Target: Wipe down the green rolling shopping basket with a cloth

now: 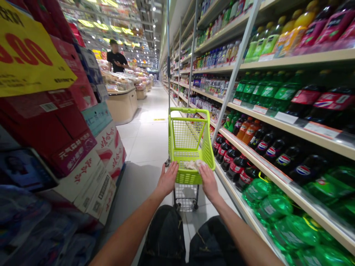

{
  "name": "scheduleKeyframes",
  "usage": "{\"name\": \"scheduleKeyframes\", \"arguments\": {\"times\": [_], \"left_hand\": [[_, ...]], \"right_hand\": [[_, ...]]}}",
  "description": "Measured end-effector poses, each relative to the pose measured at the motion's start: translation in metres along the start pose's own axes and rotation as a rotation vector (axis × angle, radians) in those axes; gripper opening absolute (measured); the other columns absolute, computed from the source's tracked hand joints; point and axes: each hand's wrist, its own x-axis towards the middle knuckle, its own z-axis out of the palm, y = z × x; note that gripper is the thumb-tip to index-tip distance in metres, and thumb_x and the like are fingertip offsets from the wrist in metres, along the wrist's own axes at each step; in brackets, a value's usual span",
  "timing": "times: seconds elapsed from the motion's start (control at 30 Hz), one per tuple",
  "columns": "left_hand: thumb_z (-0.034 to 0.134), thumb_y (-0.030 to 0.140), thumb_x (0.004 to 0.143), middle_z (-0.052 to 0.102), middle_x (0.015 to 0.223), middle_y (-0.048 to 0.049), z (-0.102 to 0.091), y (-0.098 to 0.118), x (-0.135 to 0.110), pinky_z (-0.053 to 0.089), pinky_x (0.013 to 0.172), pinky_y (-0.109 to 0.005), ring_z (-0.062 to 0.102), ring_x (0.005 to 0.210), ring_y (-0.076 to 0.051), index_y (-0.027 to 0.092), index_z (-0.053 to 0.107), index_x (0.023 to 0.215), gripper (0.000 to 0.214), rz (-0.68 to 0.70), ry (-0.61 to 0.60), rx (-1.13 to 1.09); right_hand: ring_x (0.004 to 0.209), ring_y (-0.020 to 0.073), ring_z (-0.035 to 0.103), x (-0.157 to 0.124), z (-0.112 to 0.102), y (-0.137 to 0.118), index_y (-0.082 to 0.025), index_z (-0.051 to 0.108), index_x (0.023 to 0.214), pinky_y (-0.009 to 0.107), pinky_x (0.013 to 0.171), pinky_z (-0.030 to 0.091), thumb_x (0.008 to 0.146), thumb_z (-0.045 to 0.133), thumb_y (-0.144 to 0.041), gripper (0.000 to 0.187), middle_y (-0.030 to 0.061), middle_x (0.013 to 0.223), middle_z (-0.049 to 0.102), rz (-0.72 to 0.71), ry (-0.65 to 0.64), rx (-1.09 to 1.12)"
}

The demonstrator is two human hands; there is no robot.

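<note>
A lime-green shopping cart (188, 177) stands upright in front of me, its basket near side facing me. My left hand (168, 178) rests on the left near corner of the basket, fingers stretched out flat with nothing in them. At the opposite near corner is my right hand (207, 180). Its fingertips press on one end of a crumpled whitish cloth (191, 164). The rest of that cloth lies across the basket just inside the near wall. Part of the cloth under the right fingers is hidden.
Shelves (291, 118) of bottled drinks run close along the right. Stacked drink cartons (91, 177) and a small screen (24, 168) flank the left. A person in black (117, 61) stands behind a goods display (122, 103) farther off. Tiled floor (144, 140) stretches ahead.
</note>
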Motion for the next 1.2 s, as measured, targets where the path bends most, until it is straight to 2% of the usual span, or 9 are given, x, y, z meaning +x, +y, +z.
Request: {"name": "scheduleKeyframes", "arguments": {"times": [0.1,0.23,0.3,0.43,0.5,0.67,0.83,1.03,1.2], "left_hand": [[0.032,0.007,0.073,0.027,0.142,-0.0125,0.001,0.008,0.003,0.012,0.105,-0.053,0.018,0.132,-0.022,0.009,0.027,0.133,0.060,-0.011,-0.004,-0.002],[0.031,0.006,0.073,0.027,0.142,-0.0117,0.003,0.014,0.002,0.013,0.105,-0.053,0.017,0.133,-0.021,0.011,0.024,0.135,0.062,0.005,-0.014,0.014],[0.030,0.004,0.073,0.028,0.142,-0.0110,0.002,0.010,0.000,0.012,0.106,-0.052,0.016,0.133,-0.020,0.012,0.024,0.135,0.063,0.019,-0.009,0.017],[0.030,0.004,0.072,0.027,0.142,-0.0118,0.000,0.009,0.000,0.010,0.106,-0.051,0.017,0.133,-0.021,0.010,0.026,0.134,0.062,-0.016,-0.012,0.004],[0.031,0.005,0.073,0.026,0.142,-0.0128,0.000,0.014,0.002,0.011,0.106,-0.052,0.017,0.133,-0.022,0.009,0.026,0.134,0.061,-0.031,-0.020,-0.016],[0.030,0.004,0.073,0.025,0.143,-0.0107,0.001,0.020,0.002,0.012,0.106,-0.051,0.018,0.133,-0.020,0.011,0.025,0.134,0.062,0.003,-0.019,-0.018],[0.034,0.007,0.071,0.023,0.143,-0.0117,0.001,0.017,0.001,0.010,0.107,-0.050,0.016,0.133,-0.021,0.009,0.023,0.135,0.064,-0.010,-0.028,0.004],[0.033,0.010,0.072,0.021,0.144,-0.0105,0.003,0.024,0.005,0.011,0.106,-0.050,0.012,0.134,-0.019,0.010,0.021,0.135,0.064,0.034,-0.024,-0.015],[0.033,0.009,0.071,0.021,0.144,-0.0115,0.003,0.024,0.007,0.009,0.107,-0.048,0.012,0.134,-0.020,0.009,0.022,0.135,0.064,0.009,-0.050,-0.022]], "right_hand": [[0.131,0.0198,0.021,-0.003,0.000,0.000,-0.014,0.041,0.129,0.047,0.100,0.031,0.077,0.032,0.000,0.054,0.0124,0.128,0.048,0.107,0.019,-0.014],[0.131,0.0182,0.021,-0.001,0.011,-0.022,-0.016,0.044,0.127,0.045,0.101,0.031,0.074,0.032,0.003,0.057,0.0097,0.126,0.050,-0.045,-0.069,0.067],[0.131,0.0182,0.021,-0.003,0.006,-0.011,-0.017,0.044,0.126,0.046,0.102,0.030,0.073,0.031,0.004,0.059,0.0090,0.126,0.051,-0.052,-0.063,0.053],[0.131,0.0193,0.021,-0.008,-0.008,0.020,-0.016,0.040,0.130,0.048,0.102,0.029,0.073,0.029,0.004,0.061,0.0100,0.131,0.045,0.135,0.022,-0.032],[0.131,0.0196,0.022,-0.007,-0.003,0.015,-0.015,0.039,0.130,0.047,0.102,0.030,0.074,0.030,0.002,0.059,0.0106,0.131,0.045,0.140,0.020,-0.021],[0.131,0.0179,0.023,-0.001,0.007,0.005,-0.017,0.044,0.126,0.043,0.102,0.031,0.077,0.032,0.002,0.054,0.0086,0.127,0.050,-0.051,-0.048,0.038],[0.132,0.0191,0.020,-0.006,-0.008,0.030,-0.016,0.041,0.128,0.047,0.101,0.031,0.079,0.029,0.001,0.054,0.0119,0.128,0.047,0.124,0.024,-0.053],[0.131,0.0177,0.021,-0.003,0.003,0.009,-0.018,0.044,0.126,0.044,0.100,0.034,0.078,0.031,0.001,0.053,0.0090,0.127,0.049,-0.033,-0.037,0.045],[0.131,0.0189,0.021,0.000,-0.006,0.025,-0.017,0.043,0.128,0.047,0.101,0.032,0.078,0.030,0.001,0.054,0.0101,0.129,0.047,0.101,0.016,-0.004]]}}
